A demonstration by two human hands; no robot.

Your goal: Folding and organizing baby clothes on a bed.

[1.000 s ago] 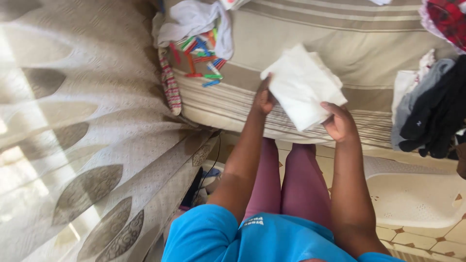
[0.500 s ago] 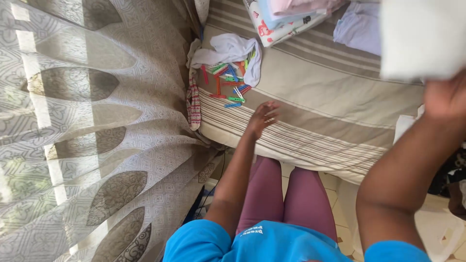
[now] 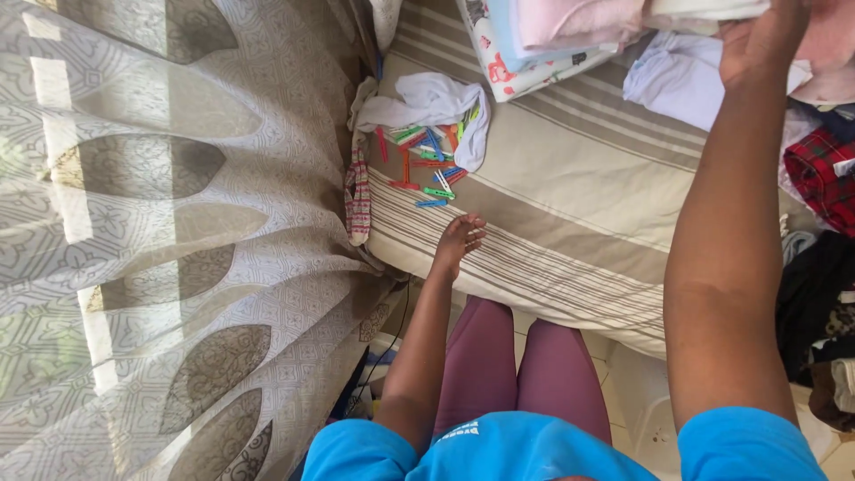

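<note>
From my remote seat I look down on a bed covered in a beige sheet with brown and cream stripes point(image 3: 570, 205), which fills the middle of the view; a sheer patterned curtain with large leaf shapes point(image 3: 169, 258) hangs along its near side, lit from behind. My left hand point(image 3: 459, 240) rests on the striped edge of the bed, fingers loosely apart and holding nothing, just below a scatter of coloured plastic clothes pegs point(image 3: 429, 165) that lie partly under a crumpled white cloth point(image 3: 432, 98). My right hand point(image 3: 757, 40) reaches far across to a stack of folded pink and white laundry point(image 3: 570, 22) at the top edge and lies on a folded white cloth point(image 3: 704, 7) on top of it; I cannot tell whether the fingers grip it, since the frame cuts both off. A pale lilac garment point(image 3: 668, 80) lies beside the stack, a red tartan cloth point(image 3: 824, 174) and dark clothes point(image 3: 815, 294) sit at the right border, half out of view. Below, a tiled floor point(image 3: 614, 361) shows in slivers between my purple leggings point(image 3: 517, 374) and the bed.
</note>
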